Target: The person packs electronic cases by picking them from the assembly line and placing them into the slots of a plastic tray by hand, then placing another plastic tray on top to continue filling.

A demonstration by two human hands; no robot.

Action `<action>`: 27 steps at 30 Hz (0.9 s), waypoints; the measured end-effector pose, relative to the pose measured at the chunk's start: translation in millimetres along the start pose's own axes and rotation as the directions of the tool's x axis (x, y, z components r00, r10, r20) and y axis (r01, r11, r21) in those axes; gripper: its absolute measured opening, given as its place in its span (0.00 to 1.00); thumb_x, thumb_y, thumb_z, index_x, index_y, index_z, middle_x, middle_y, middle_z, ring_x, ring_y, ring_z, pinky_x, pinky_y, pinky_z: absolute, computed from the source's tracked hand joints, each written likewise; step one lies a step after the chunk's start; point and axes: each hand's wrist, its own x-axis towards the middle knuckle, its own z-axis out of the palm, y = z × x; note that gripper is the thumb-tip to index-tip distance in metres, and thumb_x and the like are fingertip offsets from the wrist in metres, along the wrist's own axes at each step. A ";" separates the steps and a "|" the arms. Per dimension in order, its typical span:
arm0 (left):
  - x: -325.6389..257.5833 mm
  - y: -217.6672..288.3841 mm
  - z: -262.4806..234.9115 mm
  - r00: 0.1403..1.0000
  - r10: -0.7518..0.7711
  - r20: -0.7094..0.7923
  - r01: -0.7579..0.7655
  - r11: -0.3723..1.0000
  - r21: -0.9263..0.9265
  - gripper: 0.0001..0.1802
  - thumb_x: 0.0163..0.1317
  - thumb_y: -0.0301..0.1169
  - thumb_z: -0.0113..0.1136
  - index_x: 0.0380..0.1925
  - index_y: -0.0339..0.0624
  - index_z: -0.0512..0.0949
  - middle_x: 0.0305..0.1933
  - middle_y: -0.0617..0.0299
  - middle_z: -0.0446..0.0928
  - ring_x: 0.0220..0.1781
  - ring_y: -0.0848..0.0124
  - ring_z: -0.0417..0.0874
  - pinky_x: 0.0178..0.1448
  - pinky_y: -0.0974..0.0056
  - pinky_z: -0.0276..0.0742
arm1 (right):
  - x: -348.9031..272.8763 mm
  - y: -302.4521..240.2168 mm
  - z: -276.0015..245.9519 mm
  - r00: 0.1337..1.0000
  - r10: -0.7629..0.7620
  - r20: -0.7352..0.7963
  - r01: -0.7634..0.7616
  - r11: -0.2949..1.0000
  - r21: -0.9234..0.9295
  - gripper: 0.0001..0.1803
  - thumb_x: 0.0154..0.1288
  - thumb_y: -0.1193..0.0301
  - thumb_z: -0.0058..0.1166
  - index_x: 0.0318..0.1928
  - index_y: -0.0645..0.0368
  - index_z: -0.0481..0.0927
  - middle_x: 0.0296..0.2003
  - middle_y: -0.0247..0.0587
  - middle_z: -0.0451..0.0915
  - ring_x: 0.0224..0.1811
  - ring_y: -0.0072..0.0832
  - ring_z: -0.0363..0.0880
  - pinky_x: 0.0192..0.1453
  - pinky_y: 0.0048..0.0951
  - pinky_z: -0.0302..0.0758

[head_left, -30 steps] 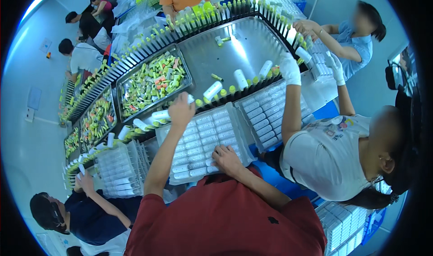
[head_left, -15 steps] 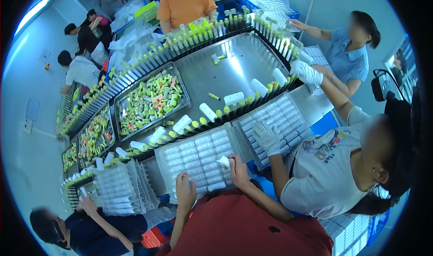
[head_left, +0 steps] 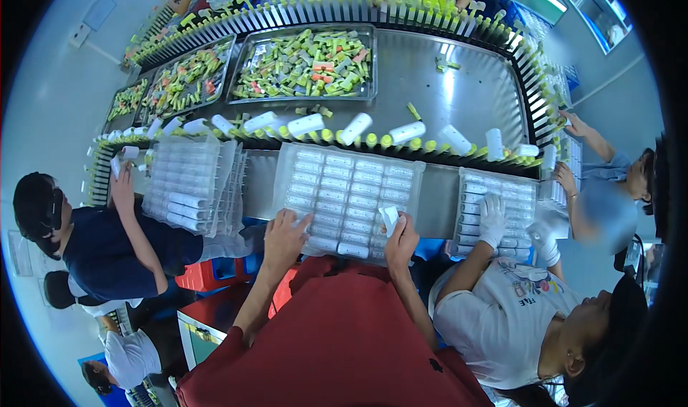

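Observation:
Directly before me a clear plastic tray [head_left: 413, 178] has rows of compartments with white, rounded oblong pieces [head_left: 352, 250] in them. My left hand [head_left: 285, 236] rests at the tray's near left corner, fingers stretched over its edge and holding nothing visible. Between the thumb and fingers of my right hand [head_left: 403, 245] is a small white piece [head_left: 389, 218], raised just above the near right corner. My fingers partly cover it, so its exact kind is unclear. Past the tray runs a row of yellow-green tipped holders [head_left: 385, 141], with white oblong pieces [head_left: 306, 125] leaning on several of them.
Metal trays [head_left: 304, 99] of yellow-green and orange small parts lie beyond the row, beside a steel surface [head_left: 408, 70]. At left, a co-worker in dark clothes [head_left: 136, 253] sits by stacked trays [head_left: 183, 170]. At right, a gloved co-worker [head_left: 494, 314] handles another filled tray [head_left: 466, 199].
My view has swung, so the tray and row now lie more level. Both my hands stay at the tray's near edge, the right still holding the white piece. The right co-worker's far glove has left the row.

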 end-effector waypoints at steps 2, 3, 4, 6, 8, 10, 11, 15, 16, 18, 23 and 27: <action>-1.4 -1.3 1.1 0.997 -0.048 0.053 0.046 0.998 0.031 0.33 0.60 0.38 0.76 0.68 0.60 0.82 0.59 0.59 0.78 0.66 0.53 0.78 0.61 0.49 0.78 | -0.6 1.3 0.8 0.995 -0.087 -0.054 0.082 0.993 -0.089 0.19 0.88 0.63 0.44 0.53 0.63 0.85 0.37 0.62 0.87 0.39 0.57 0.89 0.43 0.51 0.81; -4.1 -2.2 2.0 0.998 -0.038 0.046 0.037 0.999 0.014 0.34 0.60 0.39 0.77 0.69 0.57 0.80 0.60 0.58 0.78 0.66 0.53 0.78 0.63 0.48 0.78 | -1.4 1.6 0.8 0.995 -0.083 -0.061 0.075 0.990 -0.122 0.20 0.88 0.62 0.43 0.53 0.62 0.85 0.38 0.63 0.87 0.39 0.59 0.88 0.44 0.51 0.80; -5.5 -2.6 0.0 0.999 -0.025 0.042 0.025 1.000 0.000 0.35 0.60 0.40 0.77 0.70 0.55 0.79 0.61 0.57 0.79 0.67 0.52 0.79 0.64 0.47 0.77 | 0.4 5.5 3.8 0.993 -0.095 -0.072 0.087 0.990 -0.109 0.20 0.88 0.62 0.43 0.53 0.63 0.85 0.38 0.63 0.87 0.39 0.59 0.88 0.44 0.51 0.81; -11.8 -20.7 8.1 1.000 0.005 -0.002 -0.005 0.985 -0.173 0.41 0.57 0.40 0.79 0.70 0.45 0.75 0.66 0.54 0.79 0.70 0.49 0.78 0.68 0.45 0.75 | 1.7 -0.5 2.9 0.995 -0.083 -0.058 0.080 0.995 -0.057 0.21 0.89 0.62 0.42 0.54 0.63 0.85 0.35 0.60 0.87 0.38 0.57 0.89 0.43 0.50 0.81; -14.7 -26.2 7.5 0.999 0.033 0.023 -0.028 0.981 -0.190 0.42 0.49 0.34 0.83 0.67 0.44 0.77 0.67 0.53 0.79 0.72 0.48 0.77 0.71 0.45 0.74 | 2.5 -4.9 2.9 1.000 0.002 -0.002 -0.002 0.998 0.069 0.21 0.89 0.62 0.41 0.53 0.64 0.85 0.31 0.56 0.87 0.35 0.52 0.89 0.42 0.47 0.81; -10.3 -21.5 8.3 0.997 0.047 0.054 -0.038 0.988 -0.149 0.41 0.48 0.32 0.83 0.65 0.44 0.78 0.66 0.52 0.78 0.72 0.48 0.77 0.71 0.45 0.73 | 4.6 -2.7 0.2 1.000 0.011 0.021 -0.014 0.993 0.120 0.21 0.89 0.62 0.40 0.54 0.64 0.85 0.30 0.53 0.88 0.33 0.49 0.89 0.41 0.46 0.81; -8.4 -19.6 6.6 0.996 0.046 0.079 -0.038 0.994 -0.105 0.41 0.46 0.29 0.84 0.64 0.44 0.79 0.66 0.52 0.77 0.72 0.48 0.76 0.72 0.45 0.72 | 5.6 1.0 0.2 1.000 0.003 0.022 -0.006 0.995 0.097 0.21 0.89 0.62 0.40 0.54 0.64 0.85 0.30 0.53 0.88 0.33 0.49 0.89 0.40 0.46 0.81; 2.9 -10.9 -2.8 0.992 0.077 0.096 -0.069 0.993 -0.092 0.40 0.46 0.29 0.83 0.63 0.42 0.80 0.63 0.52 0.76 0.69 0.47 0.76 0.72 0.45 0.71 | 6.3 -5.7 -4.6 0.999 -0.045 0.014 0.045 0.999 0.022 0.21 0.89 0.62 0.40 0.54 0.65 0.84 0.31 0.54 0.88 0.33 0.50 0.89 0.40 0.46 0.81; 2.8 -7.8 -5.9 0.991 0.097 0.092 -0.092 0.994 -0.064 0.40 0.47 0.27 0.82 0.63 0.41 0.79 0.63 0.52 0.75 0.69 0.47 0.75 0.71 0.46 0.71 | 6.7 -0.5 -5.1 0.999 -0.047 0.003 0.047 0.999 0.019 0.21 0.89 0.62 0.40 0.54 0.65 0.84 0.31 0.54 0.88 0.33 0.50 0.89 0.40 0.46 0.81; 3.7 -4.5 -11.4 0.988 0.128 0.087 -0.126 0.992 -0.031 0.39 0.48 0.26 0.82 0.64 0.41 0.79 0.63 0.52 0.75 0.69 0.47 0.75 0.71 0.46 0.71 | 5.9 13.3 -1.9 0.997 -0.077 0.001 0.077 0.996 0.033 0.21 0.89 0.62 0.41 0.54 0.65 0.84 0.32 0.55 0.88 0.34 0.50 0.89 0.41 0.46 0.81; 0.6 -5.8 -17.1 0.995 0.091 -0.042 -0.097 0.981 -0.165 0.35 0.56 0.28 0.78 0.65 0.39 0.77 0.64 0.47 0.74 0.69 0.45 0.75 0.72 0.44 0.71 | 4.0 -0.8 -3.9 0.999 -0.030 0.013 0.029 0.997 0.065 0.21 0.89 0.62 0.41 0.54 0.64 0.84 0.32 0.57 0.87 0.36 0.53 0.90 0.41 0.46 0.81; 19.6 -4.4 -11.5 0.996 0.091 -0.001 -0.089 0.971 -0.223 0.30 0.61 0.29 0.74 0.64 0.39 0.77 0.65 0.46 0.75 0.68 0.43 0.76 0.72 0.43 0.72 | 4.0 6.7 -0.8 0.999 -0.036 -0.002 0.036 0.999 0.035 0.21 0.89 0.61 0.41 0.53 0.63 0.84 0.32 0.57 0.87 0.35 0.52 0.90 0.41 0.46 0.81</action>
